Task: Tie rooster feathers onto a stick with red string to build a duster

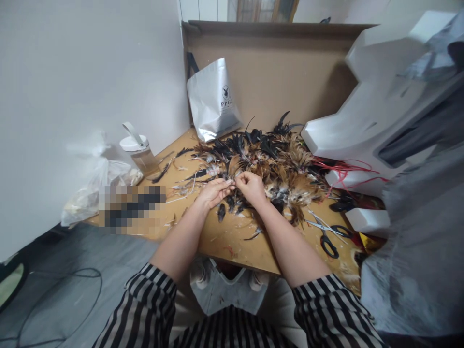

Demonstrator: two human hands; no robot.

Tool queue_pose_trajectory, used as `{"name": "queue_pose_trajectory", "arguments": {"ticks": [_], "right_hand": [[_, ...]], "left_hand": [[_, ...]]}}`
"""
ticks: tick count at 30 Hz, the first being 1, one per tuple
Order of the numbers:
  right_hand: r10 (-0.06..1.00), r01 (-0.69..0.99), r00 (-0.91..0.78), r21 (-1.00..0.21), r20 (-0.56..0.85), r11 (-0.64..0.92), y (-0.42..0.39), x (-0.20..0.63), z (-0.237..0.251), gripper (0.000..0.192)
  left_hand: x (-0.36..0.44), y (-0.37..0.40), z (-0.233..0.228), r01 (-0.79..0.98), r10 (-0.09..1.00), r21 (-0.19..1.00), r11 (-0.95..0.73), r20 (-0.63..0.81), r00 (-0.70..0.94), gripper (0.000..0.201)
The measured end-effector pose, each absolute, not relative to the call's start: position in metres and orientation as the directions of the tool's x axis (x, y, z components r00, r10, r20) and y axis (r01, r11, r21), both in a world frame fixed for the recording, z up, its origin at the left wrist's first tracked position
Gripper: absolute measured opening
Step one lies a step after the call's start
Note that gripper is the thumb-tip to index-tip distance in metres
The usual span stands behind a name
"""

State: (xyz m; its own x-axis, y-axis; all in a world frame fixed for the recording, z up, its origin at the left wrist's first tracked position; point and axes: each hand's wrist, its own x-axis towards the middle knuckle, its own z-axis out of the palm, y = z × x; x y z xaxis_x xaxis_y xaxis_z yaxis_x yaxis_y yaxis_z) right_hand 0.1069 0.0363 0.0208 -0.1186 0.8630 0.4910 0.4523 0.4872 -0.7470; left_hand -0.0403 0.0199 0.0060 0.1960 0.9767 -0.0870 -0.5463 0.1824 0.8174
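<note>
My left hand (216,191) and my right hand (251,187) meet at the near edge of a heap of brown and black feathers (290,181). Between my fingertips stands a small bunch of brown feathers (234,166), its base pinched by the left thumb and fingers. The right hand is closed, thumb against curled forefinger, close beside that base; whether it grips the feathers or a thread there is too small to see. Below the hands a loose dark feather (221,212) lies on the wooden table (232,241).
Black-handled scissors (329,237) lie at the right near red strings (348,169). White foam pieces (369,220) border that side. A silver bag (212,99) stands at the back. On the left are a lidded cup (141,152) and a plastic bag (103,179).
</note>
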Motion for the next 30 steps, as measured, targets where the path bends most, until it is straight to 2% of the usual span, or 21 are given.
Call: {"name": "queue_pose_trajectory", "arguments": {"ticks": [2,5,8,10,16,20,30], "right_hand": [[0.892,0.343,-0.099,-0.826,0.441,0.447,0.0374,0.1051,0.0196,0.02],[0.963,0.09,-0.042,-0.959,0.267,0.27,0.0392,0.1031,0.0188,0.025],[0.991,-0.092,-0.099,-0.993,0.085,0.076,0.0398,0.1016,0.0182,0.03],[0.987,-0.146,-0.156,-0.989,0.047,0.024,0.0398,0.0999,0.0174,0.031],[0.984,-0.164,-0.16,-0.985,0.073,0.046,0.0393,0.0979,0.0175,0.031],[0.982,-0.097,-0.147,-0.99,0.118,0.105,0.0402,0.1023,0.0203,0.03],[0.967,-0.027,-0.131,-0.975,0.22,0.218,0.0449,0.0996,0.0144,0.024]], "left_hand": [[-0.0405,0.0208,0.0059,-0.554,0.98,0.814,0.172,-0.085,0.18,0.003],[-0.041,0.0213,0.0072,-0.585,0.983,0.795,0.16,-0.072,0.172,0.004],[-0.0416,0.0211,0.0078,-0.6,0.984,0.785,0.153,-0.068,0.163,0.004],[-0.0416,0.021,0.0071,-0.591,0.984,0.793,0.15,-0.063,0.165,0.003],[-0.0402,0.0214,0.005,-0.562,0.983,0.814,0.149,-0.06,0.173,0.007],[-0.0389,0.0203,0.0063,-0.521,0.991,0.844,0.127,-0.083,0.107,0.009],[-0.0358,0.018,0.0063,-0.359,0.99,0.924,0.131,-0.1,0.103,0.013]]}}
